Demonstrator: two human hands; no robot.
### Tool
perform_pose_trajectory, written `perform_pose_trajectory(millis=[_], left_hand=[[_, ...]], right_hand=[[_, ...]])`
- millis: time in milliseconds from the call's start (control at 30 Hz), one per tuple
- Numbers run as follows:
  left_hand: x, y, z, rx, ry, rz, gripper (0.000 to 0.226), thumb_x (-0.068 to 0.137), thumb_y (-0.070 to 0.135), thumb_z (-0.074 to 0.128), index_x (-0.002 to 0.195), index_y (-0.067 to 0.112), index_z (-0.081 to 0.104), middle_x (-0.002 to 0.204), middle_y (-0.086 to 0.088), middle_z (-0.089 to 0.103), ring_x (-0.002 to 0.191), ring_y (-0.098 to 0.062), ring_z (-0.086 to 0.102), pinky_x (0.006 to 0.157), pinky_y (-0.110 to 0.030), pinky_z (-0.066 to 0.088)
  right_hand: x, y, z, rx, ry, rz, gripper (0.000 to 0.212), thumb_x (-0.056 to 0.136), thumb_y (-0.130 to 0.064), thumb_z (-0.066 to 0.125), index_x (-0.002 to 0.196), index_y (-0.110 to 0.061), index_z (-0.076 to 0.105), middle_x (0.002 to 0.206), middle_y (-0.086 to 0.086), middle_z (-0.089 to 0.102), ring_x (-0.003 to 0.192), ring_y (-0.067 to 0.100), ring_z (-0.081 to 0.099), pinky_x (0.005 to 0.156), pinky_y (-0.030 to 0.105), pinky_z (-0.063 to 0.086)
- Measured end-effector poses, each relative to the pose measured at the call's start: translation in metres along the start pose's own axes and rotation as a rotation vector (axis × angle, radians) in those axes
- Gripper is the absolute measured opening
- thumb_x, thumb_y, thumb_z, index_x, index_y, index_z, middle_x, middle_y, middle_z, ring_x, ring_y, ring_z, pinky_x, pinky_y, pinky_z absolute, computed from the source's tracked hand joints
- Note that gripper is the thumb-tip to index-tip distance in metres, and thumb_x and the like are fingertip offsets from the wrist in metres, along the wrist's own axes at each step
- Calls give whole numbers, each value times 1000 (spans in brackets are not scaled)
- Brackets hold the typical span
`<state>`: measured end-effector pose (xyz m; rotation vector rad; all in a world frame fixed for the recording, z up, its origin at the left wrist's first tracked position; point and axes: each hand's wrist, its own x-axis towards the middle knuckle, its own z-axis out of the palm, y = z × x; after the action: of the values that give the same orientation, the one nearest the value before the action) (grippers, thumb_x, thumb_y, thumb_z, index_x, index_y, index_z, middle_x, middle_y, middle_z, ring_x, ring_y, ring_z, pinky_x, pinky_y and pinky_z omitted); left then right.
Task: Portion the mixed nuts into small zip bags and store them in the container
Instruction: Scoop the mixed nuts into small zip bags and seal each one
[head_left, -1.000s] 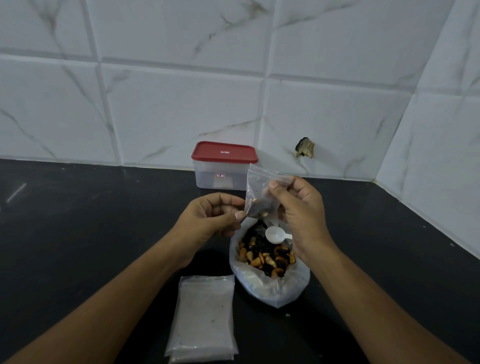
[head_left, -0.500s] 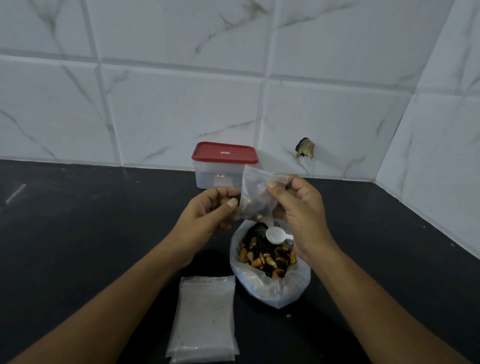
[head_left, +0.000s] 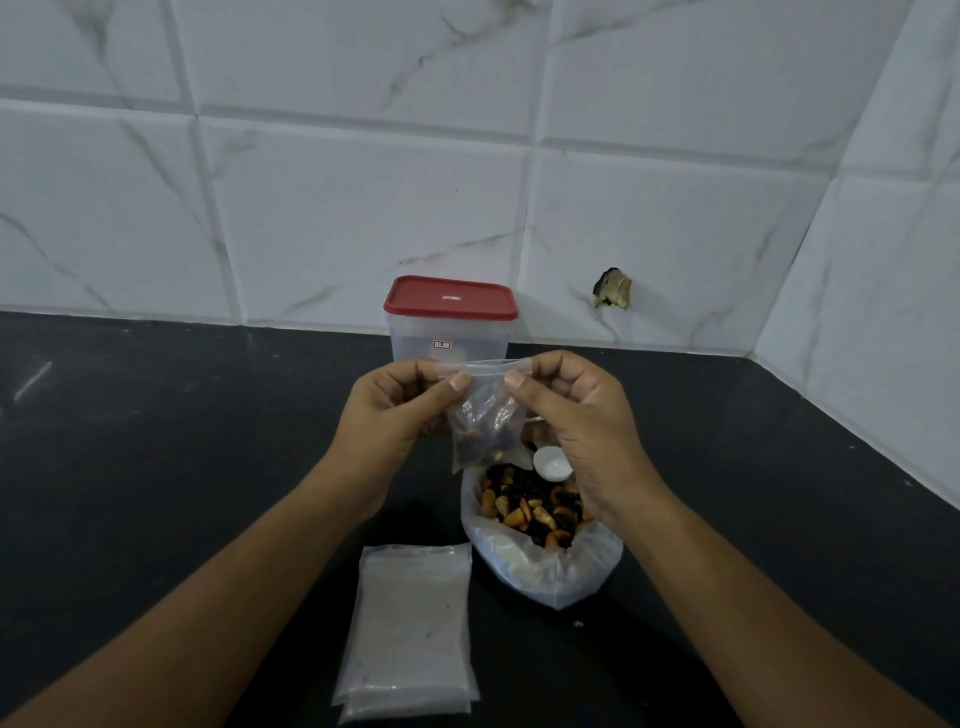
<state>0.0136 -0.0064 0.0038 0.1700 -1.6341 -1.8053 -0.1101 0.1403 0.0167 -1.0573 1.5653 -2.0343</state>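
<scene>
While left hand (head_left: 395, 415), right hand (head_left: 576, 415) pinch part-filled zip bag (head_left: 483, 431) | container (head_left: 449, 340): lidded | sack (head_left: 545, 571): mixed nuts (head_left: 530, 509), scoop (head_left: 550, 462)

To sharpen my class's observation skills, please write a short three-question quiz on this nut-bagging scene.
1. Which hands pinch the top of the small clear zip bag holding nuts?
2. True or false: the clear plastic container has its red lid on.
3. The white plastic scoop lies: A in the large open bag of mixed nuts; B in the container; C in the small zip bag.
Key: 1 both, left hand and right hand; 2 true; 3 A.
</scene>
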Motion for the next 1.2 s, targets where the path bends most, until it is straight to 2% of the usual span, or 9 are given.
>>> perform_pose_trajectory(millis=[200, 300, 500, 633, 700, 867, 1000, 1133, 1200], left_hand=[[2, 0, -3, -49, 30, -32, 13, 81, 18, 76, 90, 11, 72, 97, -10, 76, 89, -21, 73, 78, -35, 63], [2, -1, -4, -54, 33, -36, 10, 78, 18, 78, 85, 14, 71, 98, -9, 76, 93, -24, 73, 80, -38, 63], [2, 0, -5, -90, 7, -59, 19, 74, 19, 79, 84, 8, 66, 98, -10, 74, 96, -27, 71, 86, -42, 61], [2, 1, -4, -114, 4, -60, 17, 74, 20, 79, 81, 11, 66, 95, -9, 74, 92, -24, 72, 82, -38, 62], [2, 1, -4, -125, 6, -59, 15, 76, 20, 78, 82, 12, 66, 93, -7, 74, 88, -21, 71, 79, -35, 62], [0, 0, -1, -62, 2, -53, 17, 83, 22, 73, 96, 11, 68, 94, -6, 75, 87, -19, 71, 80, -38, 61], [-4, 1, 3, 3, -38, -68, 32, 84, 20, 72, 113, 6, 72, 106, -14, 77, 95, -27, 74, 83, -45, 63], [-5, -2, 4, 28, -20, -56, 25, 83, 17, 73, 106, 8, 77, 102, -15, 78, 91, -22, 75, 79, -37, 64], [-4, -3, 4, -2, -11, -61, 21, 82, 17, 74, 101, 10, 79, 103, -16, 78, 95, -23, 75, 84, -35, 62]], right_hand=[[0, 2, 0, 11, 12, 20, 4, 94, -8, 74, 98, -8, 72, 95, 13, 76, 85, 26, 72, 79, 46, 60], [0, 3, 0, 17, 22, 23, 4, 92, -9, 76, 91, -12, 73, 93, 12, 74, 86, 27, 70, 82, 48, 58], [1, 2, -1, 21, 22, 11, 5, 92, -7, 75, 90, -8, 71, 88, 11, 72, 83, 26, 69, 76, 42, 58], [0, 1, -1, -40, -28, -47, 3, 95, -9, 73, 97, -11, 71, 87, 2, 74, 80, 13, 71, 65, 26, 56], [-1, 1, 0, -40, -48, -64, 9, 95, -5, 72, 103, -9, 70, 87, -2, 76, 78, 9, 72, 63, 22, 56], [-1, 2, 0, -61, -23, -78, 7, 96, -5, 72, 103, -5, 71, 88, 3, 77, 78, 14, 74, 64, 27, 60], [-2, 3, 0, -56, -34, -76, 5, 97, -4, 70, 101, -4, 70, 85, 1, 75, 76, 11, 72, 62, 23, 57], [-3, 6, 3, -78, -79, -70, 5, 98, -5, 70, 98, -10, 71, 83, -1, 73, 75, 8, 68, 62, 23, 55], [-4, 6, 3, -78, -92, -69, 7, 97, -5, 71, 101, -12, 71, 86, -1, 74, 78, 9, 70, 65, 23, 55]])
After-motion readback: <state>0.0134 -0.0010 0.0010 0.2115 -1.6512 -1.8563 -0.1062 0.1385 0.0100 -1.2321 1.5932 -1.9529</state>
